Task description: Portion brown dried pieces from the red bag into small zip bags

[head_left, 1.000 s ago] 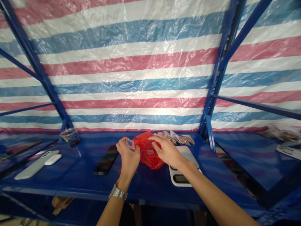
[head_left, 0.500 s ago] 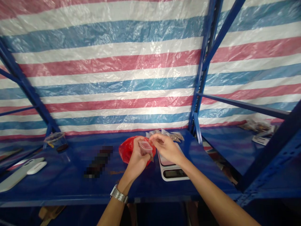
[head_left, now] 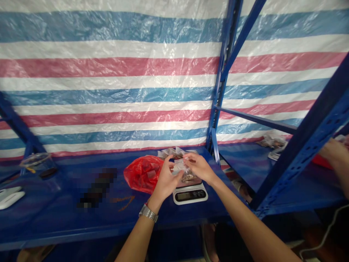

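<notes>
A small clear zip bag (head_left: 188,174) with brownish contents is over the plate of the white digital scale (head_left: 178,197), low enough that I cannot tell if it rests there. My right hand (head_left: 200,168) pinches its upper edge with bent fingers. On the bag's left side, my left hand (head_left: 168,179) has its thumb and fingers apart, close to the plastic. A red plastic bag (head_left: 143,174) lies open-mouthed just left of that hand. Behind the scale are several filled clear bags (head_left: 174,152), partly hidden by my hands.
A clear plastic container (head_left: 38,163) and a white rounded object (head_left: 12,198) are on the blue shelf's left side. A blurred dark object (head_left: 98,187) lies nearer. Blue uprights (head_left: 214,109) border the right. Beyond, another person's arm (head_left: 336,156) reaches in near more bags (head_left: 272,139).
The small zip bag has moved from over the red bag to over the scale, and my left hand has opened its grip. My view has swung right, bringing another person's arm into sight.
</notes>
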Action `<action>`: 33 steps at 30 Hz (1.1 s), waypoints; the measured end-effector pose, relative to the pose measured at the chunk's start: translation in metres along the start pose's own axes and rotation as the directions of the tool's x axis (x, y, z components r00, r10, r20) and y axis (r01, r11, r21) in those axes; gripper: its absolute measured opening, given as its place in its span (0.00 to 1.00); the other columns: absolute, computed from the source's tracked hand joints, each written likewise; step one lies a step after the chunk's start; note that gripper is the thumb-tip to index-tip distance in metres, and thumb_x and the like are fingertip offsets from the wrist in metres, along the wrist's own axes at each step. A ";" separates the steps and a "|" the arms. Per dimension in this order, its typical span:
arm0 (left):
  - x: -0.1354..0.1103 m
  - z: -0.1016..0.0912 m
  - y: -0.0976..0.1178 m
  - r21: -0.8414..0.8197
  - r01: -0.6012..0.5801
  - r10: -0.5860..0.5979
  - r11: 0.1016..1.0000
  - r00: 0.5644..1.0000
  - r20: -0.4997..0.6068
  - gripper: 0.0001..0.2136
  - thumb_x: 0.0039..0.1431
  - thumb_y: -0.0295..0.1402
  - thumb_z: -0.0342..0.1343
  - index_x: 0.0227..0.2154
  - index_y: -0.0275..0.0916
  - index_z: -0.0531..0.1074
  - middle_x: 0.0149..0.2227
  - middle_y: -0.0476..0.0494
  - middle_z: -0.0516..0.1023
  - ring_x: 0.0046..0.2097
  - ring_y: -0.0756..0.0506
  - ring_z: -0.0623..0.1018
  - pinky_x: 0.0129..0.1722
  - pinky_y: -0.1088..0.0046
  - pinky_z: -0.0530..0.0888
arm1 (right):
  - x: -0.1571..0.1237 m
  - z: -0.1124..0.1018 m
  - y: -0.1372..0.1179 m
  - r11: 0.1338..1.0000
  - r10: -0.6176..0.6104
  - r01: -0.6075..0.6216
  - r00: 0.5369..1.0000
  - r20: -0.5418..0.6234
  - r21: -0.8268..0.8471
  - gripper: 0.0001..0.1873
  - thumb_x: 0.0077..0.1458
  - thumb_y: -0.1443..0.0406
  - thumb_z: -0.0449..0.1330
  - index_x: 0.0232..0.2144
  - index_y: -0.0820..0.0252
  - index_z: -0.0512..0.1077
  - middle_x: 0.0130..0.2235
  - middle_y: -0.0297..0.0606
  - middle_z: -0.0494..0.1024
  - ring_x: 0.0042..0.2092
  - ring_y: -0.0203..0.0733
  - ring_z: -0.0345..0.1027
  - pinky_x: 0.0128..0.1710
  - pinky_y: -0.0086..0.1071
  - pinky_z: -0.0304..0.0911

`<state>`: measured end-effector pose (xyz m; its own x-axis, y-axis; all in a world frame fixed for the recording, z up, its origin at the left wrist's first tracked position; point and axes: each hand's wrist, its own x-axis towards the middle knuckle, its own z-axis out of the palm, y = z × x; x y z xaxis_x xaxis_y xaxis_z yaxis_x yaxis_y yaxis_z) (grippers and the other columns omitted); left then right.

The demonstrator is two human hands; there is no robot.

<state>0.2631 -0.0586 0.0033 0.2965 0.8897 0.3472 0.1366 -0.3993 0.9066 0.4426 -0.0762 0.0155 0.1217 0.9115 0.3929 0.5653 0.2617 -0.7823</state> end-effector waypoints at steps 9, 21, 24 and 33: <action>0.012 -0.011 -0.011 0.329 -0.166 0.222 0.929 0.965 -0.140 0.19 0.64 0.27 0.51 0.57 0.37 0.66 0.52 0.34 0.75 0.54 0.41 0.75 0.60 0.56 0.71 | 0.000 -0.016 0.025 0.967 -0.012 -0.033 0.985 -0.174 -0.255 0.17 0.67 0.61 0.54 0.49 0.61 0.79 0.49 0.46 0.83 0.51 0.48 0.76 0.57 0.41 0.67; 0.010 -0.031 0.006 0.213 -0.239 0.279 0.947 0.942 -0.185 0.11 0.65 0.28 0.50 0.48 0.40 0.72 0.50 0.39 0.79 0.53 0.43 0.79 0.58 0.59 0.74 | 0.000 -0.029 0.030 0.944 -0.056 -0.028 0.968 -0.244 -0.330 0.19 0.70 0.61 0.51 0.43 0.61 0.81 0.44 0.46 0.84 0.46 0.47 0.77 0.51 0.36 0.68; 0.007 -0.034 0.004 0.241 -0.263 0.310 0.934 0.933 -0.182 0.11 0.65 0.27 0.51 0.47 0.41 0.72 0.48 0.40 0.79 0.51 0.42 0.79 0.57 0.58 0.74 | 0.003 -0.028 0.030 0.943 -0.082 -0.003 0.967 -0.241 -0.332 0.18 0.69 0.62 0.51 0.43 0.60 0.81 0.43 0.46 0.84 0.47 0.48 0.77 0.51 0.36 0.67; 0.006 -0.033 0.007 0.272 -0.259 0.318 0.927 0.926 -0.203 0.11 0.63 0.24 0.50 0.43 0.41 0.74 0.46 0.41 0.78 0.48 0.43 0.78 0.52 0.61 0.75 | 0.003 -0.024 0.023 0.936 -0.135 0.068 0.975 -0.175 -0.345 0.17 0.68 0.64 0.52 0.40 0.58 0.82 0.42 0.43 0.86 0.46 0.47 0.78 0.49 0.36 0.67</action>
<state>0.2343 -0.0488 0.0194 0.1264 0.7416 0.6589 0.3064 -0.6609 0.6851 0.4757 -0.0748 0.0100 0.1849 0.7979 0.5737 0.8188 0.1978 -0.5390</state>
